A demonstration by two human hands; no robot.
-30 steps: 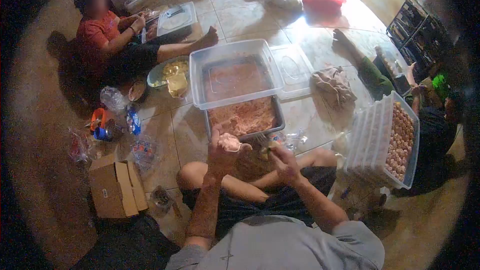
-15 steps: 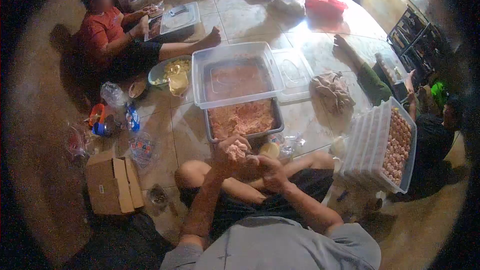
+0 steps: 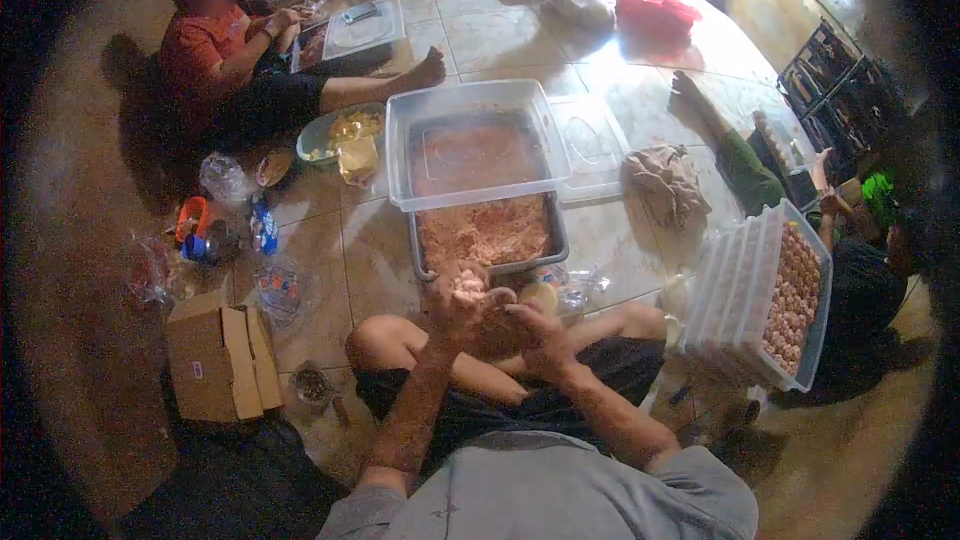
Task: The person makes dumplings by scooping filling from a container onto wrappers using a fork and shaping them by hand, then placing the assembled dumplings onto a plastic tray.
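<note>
A lump of pink meat paste [image 3: 468, 286] sits in my left hand [image 3: 456, 306], whose fingers curl round it. My right hand [image 3: 542, 338] is just to the right, its fingertips close to the left hand; whether it holds something small is too blurred to tell. Beyond both hands stands a grey tub [image 3: 562, 242] of pink paste. A clear plastic box [image 3: 478, 194] rests over the tub's far part. Beside my right hand is a small pale yellow thing [image 3: 541, 297], partly hidden.
Tilted clear trays [image 3: 728, 292] with rows of balls stand at the right. Left are a cardboard box [image 3: 210, 365], plastic bags and a green bowl [image 3: 312, 145]. A crumpled cloth [image 3: 668, 183] lies right of the tub. People sit at far left and right.
Since a second ago my right hand has come down and left, close to my left hand. My left hand's fingers have closed further round the paste.
</note>
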